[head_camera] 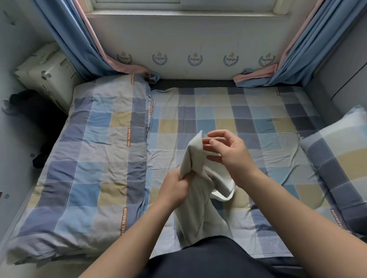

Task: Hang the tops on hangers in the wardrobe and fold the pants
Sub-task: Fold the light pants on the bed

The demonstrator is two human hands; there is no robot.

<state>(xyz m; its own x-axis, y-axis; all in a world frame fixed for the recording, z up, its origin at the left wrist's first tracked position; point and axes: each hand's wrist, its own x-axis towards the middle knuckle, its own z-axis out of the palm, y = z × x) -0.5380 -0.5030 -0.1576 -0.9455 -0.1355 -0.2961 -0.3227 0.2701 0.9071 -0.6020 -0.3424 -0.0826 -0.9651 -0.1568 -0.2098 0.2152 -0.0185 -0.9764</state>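
Both hands are raised over the bed (pixel 250 115), near the centre of the view. The left hand (pixel 176 187) grips a bunched fold of a pale garment (pixel 193 211), fingers clenched on the cloth. The right hand (pixel 233 155) sits at 2 o'clock from it with its fingers loosely curved and grasping nothing. Its fingertips lie just beside the garment's raised corner; contact cannot be confirmed.

The garment hangs from the left hand toward 6 o'clock, its lower end against the person's dark clothing. A ribbed loop (pixel 222 196) resembling a neckband suggests it is a top, not pants.

Progress, as judged: early. The garment is gathered and not yet on a hanger. No hanger appears anywhere, and no folded pants lie on the bed. Hanging of this item and all folding appear outstanding.

Other findings: a folded checked quilt (pixel 95 152) lies at 9 o'clock, and a matching pillow (pixel 345 160) at 3 o'clock is cut by the frame edge.

Not determinable: a dark heap (pixel 27 107) at 10 o'clock, between bed and wall, may be clothing awaiting sorting, but it is too shadowed to identify. A grey panel (pixel 347 81) at 2 o'clock could be the wardrobe; its nature is unclear. The garment's lower hem is hidden behind the person's body.
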